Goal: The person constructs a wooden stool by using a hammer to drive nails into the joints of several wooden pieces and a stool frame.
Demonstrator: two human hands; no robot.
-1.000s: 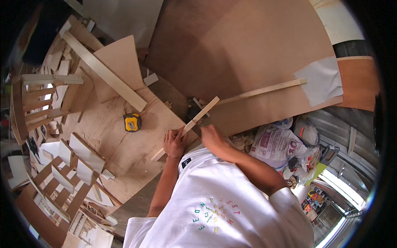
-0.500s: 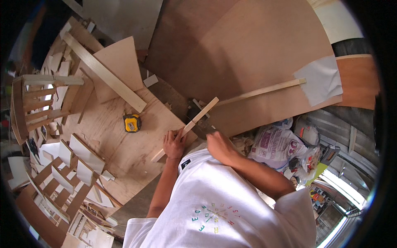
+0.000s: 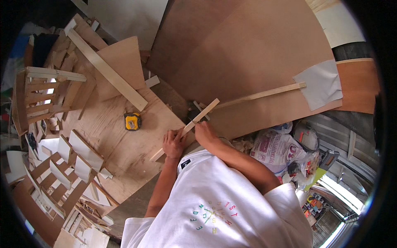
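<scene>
On the plywood tabletop [image 3: 128,159], our left hand [image 3: 173,143] gripped a batten [image 3: 205,111] slanting lengthwise far-right; whether our right hand [image 3: 206,133] gripped, we couldn't tell; rightward bulged a sack [image 3: 271,148].

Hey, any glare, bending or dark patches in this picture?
In the head view, the brown sheet bows at its edge, the corners go black, and the bright strip at lower right is washed out; same head view, the wooden stick at the left hand looks clear.

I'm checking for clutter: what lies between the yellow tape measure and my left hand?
In the head view, bare tabletop lies between the tape measure and left hand.
</scene>
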